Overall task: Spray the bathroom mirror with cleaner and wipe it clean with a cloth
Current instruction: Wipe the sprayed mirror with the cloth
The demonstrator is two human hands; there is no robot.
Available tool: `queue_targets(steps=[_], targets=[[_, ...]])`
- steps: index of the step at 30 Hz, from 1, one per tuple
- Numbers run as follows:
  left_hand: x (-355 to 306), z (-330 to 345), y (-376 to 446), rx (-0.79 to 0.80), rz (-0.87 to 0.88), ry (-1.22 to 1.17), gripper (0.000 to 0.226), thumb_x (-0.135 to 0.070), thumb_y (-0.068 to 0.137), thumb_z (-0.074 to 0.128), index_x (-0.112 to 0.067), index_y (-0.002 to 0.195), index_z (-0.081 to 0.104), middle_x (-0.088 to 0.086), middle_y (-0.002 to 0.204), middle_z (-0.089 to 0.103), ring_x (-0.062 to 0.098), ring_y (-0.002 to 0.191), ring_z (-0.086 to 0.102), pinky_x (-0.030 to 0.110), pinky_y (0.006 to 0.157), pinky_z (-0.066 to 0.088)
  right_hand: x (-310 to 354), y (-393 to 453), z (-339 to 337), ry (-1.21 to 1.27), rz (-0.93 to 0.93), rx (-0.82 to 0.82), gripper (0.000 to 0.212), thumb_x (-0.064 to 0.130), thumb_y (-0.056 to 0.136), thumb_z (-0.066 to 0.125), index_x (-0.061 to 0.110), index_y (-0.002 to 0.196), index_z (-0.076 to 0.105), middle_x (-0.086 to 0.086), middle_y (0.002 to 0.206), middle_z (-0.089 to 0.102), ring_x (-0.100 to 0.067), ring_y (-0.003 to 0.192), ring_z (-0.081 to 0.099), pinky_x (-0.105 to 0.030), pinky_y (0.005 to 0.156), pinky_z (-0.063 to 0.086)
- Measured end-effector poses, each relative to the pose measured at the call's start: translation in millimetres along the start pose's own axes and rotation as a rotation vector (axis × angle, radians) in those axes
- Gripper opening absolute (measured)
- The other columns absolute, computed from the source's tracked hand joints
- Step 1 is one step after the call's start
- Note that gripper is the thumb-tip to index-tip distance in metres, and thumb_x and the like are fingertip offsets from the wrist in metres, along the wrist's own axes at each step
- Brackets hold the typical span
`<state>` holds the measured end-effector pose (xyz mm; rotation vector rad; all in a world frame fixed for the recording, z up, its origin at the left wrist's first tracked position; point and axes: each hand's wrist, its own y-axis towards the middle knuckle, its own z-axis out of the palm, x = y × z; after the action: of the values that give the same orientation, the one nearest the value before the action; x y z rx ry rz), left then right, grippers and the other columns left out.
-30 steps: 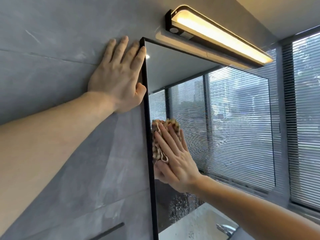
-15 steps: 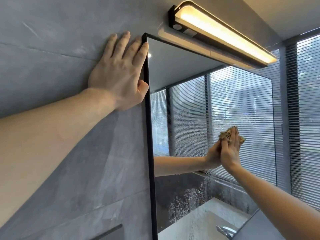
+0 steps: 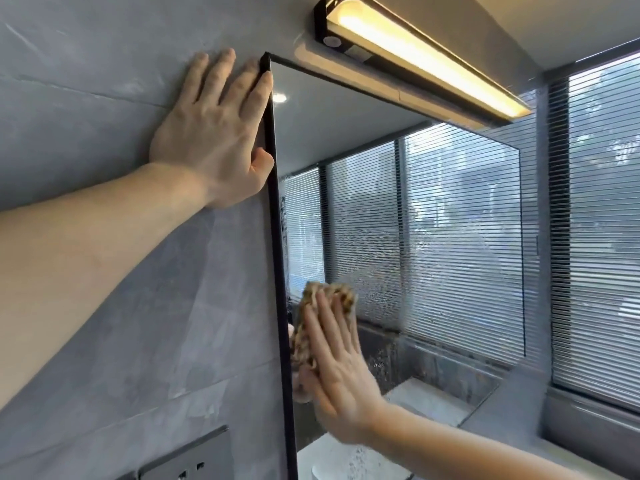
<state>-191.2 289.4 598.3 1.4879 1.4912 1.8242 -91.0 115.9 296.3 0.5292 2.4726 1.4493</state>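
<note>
R hand [image 3: 341, 372], fingers flat, presses cloth [image 3: 323, 323] on mirror [image 3: 433, 237] by its left edge; streaky wet glass lies up and right. L hand [image 3: 214, 133] flat on wall [image 3: 104, 306], holding nothing.

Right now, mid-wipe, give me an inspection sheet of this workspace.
Surface: mirror, black-framed; wet wipe streaks across the middle, droplets low down.
Job's things: cloth flat on the glass near the left frame edge; no spray bottle in view.
Clutter: nothing seen.
Hands: right hand presses the cloth with straight fingers; left hand rests flat on the grey wall beside the mirror's top corner.
Cables: nothing seen.
Surroundings: lit light bar above; window blinds at right; wall socket below.
</note>
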Motion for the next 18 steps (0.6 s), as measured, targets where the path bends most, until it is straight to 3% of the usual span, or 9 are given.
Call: queue_targets(steps=[5,8,10,14,16,18], targets=[[1,-1,0,0.003,0.005,0.000,0.091,-0.047,0.086,0.026,-0.006,0.167,0.013,0.019,0.173,0.021,0.042,0.161,0.012,0.056,0.132,0.005,-13,-3,12,-0.086,-0.136,-0.056,0.067,0.040,0.112,0.019,0.010,0.170,0.003,-0.013,0.178,0.005,-0.038,0.165,0.005,-0.059,0.132,0.002],[0,0,-1,0.009,0.007,0.008,0.091,-0.048,0.087,0.024,-0.007,0.167,0.012,0.019,0.174,0.020,0.041,0.161,0.011,0.056,0.132,0.005,-48,-10,8,-0.093,-0.094,-0.134,0.068,0.036,0.111,0.024,0.009,0.170,0.004,-0.015,0.178,0.008,-0.038,0.164,0.009,-0.057,0.133,0.005],[0,0,0,0.004,0.005,0.012,0.091,-0.048,0.087,0.024,-0.008,0.167,0.012,0.019,0.174,0.019,0.041,0.162,0.011,0.056,0.132,0.005,-84,-15,6,-0.074,0.071,-0.168,0.069,0.034,0.109,0.027,0.010,0.170,0.002,-0.013,0.178,0.005,-0.036,0.165,0.005,-0.054,0.134,0.004],[0,-1,0,-0.009,0.008,0.012,0.092,-0.050,0.086,0.024,-0.007,0.166,0.013,0.020,0.173,0.021,0.042,0.161,0.012,0.056,0.132,0.006,-175,-22,-9,0.023,0.654,-0.284,0.071,0.056,0.109,0.006,0.022,0.169,-0.008,0.007,0.177,-0.017,-0.013,0.164,-0.016,-0.050,0.134,0.000],[-1,-1,0,-0.012,0.008,0.007,0.092,-0.050,0.086,0.025,-0.007,0.166,0.014,0.021,0.172,0.022,0.042,0.161,0.014,0.057,0.131,0.007,-201,-23,-16,0.088,0.854,-0.314,0.068,0.051,0.109,0.011,0.026,0.169,-0.009,0.013,0.175,-0.020,-0.001,0.159,-0.022,-0.046,0.135,-0.003],[-1,-1,1,-0.017,0.004,0.006,0.092,-0.050,0.085,0.026,-0.006,0.166,0.016,0.021,0.171,0.026,0.043,0.160,0.015,0.057,0.131,0.008,-202,-22,-22,0.146,0.980,-0.314,0.064,0.043,0.112,0.017,0.026,0.168,-0.009,0.012,0.176,-0.018,-0.002,0.159,-0.020,-0.042,0.134,-0.009]])
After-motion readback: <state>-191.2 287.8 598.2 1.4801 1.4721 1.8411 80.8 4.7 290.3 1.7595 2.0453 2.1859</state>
